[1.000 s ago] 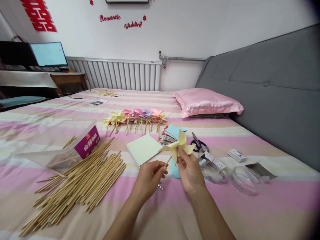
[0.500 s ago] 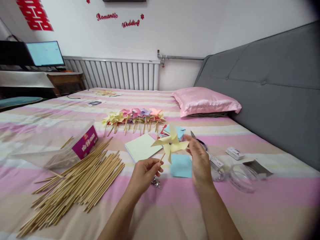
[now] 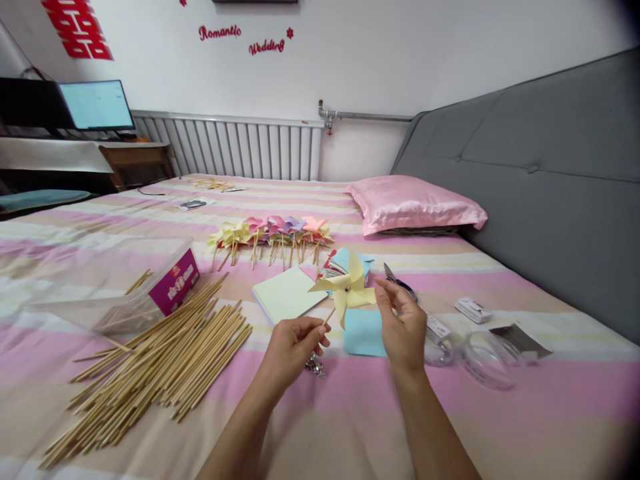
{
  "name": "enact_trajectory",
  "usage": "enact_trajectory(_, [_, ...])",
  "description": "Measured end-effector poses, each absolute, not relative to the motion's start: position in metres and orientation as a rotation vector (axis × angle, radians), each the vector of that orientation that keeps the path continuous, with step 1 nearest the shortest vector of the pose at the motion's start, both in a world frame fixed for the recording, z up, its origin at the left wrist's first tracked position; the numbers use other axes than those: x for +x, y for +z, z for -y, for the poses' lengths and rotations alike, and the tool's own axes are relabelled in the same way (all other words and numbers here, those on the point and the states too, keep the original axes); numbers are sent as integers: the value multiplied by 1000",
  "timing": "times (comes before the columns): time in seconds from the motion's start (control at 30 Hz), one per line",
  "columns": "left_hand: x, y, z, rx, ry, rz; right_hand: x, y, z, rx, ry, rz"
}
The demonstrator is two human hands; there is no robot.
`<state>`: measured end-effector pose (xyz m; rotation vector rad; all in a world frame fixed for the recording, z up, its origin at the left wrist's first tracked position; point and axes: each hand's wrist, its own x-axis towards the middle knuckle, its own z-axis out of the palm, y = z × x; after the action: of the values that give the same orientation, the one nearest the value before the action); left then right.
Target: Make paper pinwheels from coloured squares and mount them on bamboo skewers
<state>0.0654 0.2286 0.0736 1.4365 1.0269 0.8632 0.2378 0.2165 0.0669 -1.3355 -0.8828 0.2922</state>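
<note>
My left hand (image 3: 294, 342) pinches the wooden stick of a yellow paper pinwheel (image 3: 345, 288) and holds it upright above the bed. My right hand (image 3: 403, 323) hovers just right of the pinwheel, fingers loosely curled, index finger near a blade tip, nothing in it. Under the pinwheel lie a blue paper square (image 3: 363, 332) and a pale green paper pad (image 3: 287, 294). A small heap of metal pins (image 3: 315, 366) sits below my left hand.
A pile of wooden sticks (image 3: 165, 360) lies at left beside a clear plastic box (image 3: 117, 283). A row of finished pinwheels (image 3: 273, 233) lies further back. Scissors (image 3: 400, 283), clear round containers (image 3: 480, 357), a coloured paper stack (image 3: 340, 263) and a pink pillow (image 3: 413, 203) are at right.
My right hand let go of the pinwheel and drew back to the right. The pinwheel turned to face me, now carried by my left hand alone.
</note>
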Motion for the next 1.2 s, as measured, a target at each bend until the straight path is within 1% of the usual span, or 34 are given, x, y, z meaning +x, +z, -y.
enact_trajectory(0.1, [65,73,-228,1421,875,-1019,240,61,-219,-1339,359,837])
enact_trajectory(0.23, [65,73,-228,1383,903,-1011,238,57,-221,-1270,543,777])
enact_trajectory(0.47, [66,78,-227,1306,950,-1019,227,61,-219,-1205,772,774])
enact_trajectory(0.6, [67,78,-227,1258,957,-1019,219,65,-216,-1190,816,824])
enact_trajectory(0.77, [67,79,-227,1233,971,-997,212,67,-212,-1158,865,1025])
enact_trajectory(0.87, [67,80,-226,1244,974,-1004,216,64,-215,-1224,744,999])
enact_trajectory(1.0, [66,78,-227,1326,964,-1041,228,61,-218,-1311,389,900])
enact_trajectory(1.13, [67,74,-228,1449,943,-1062,237,62,-217,-1415,37,1169])
enact_trajectory(1.2, [67,73,-229,1481,925,-1060,238,60,-217,-1497,-69,1312])
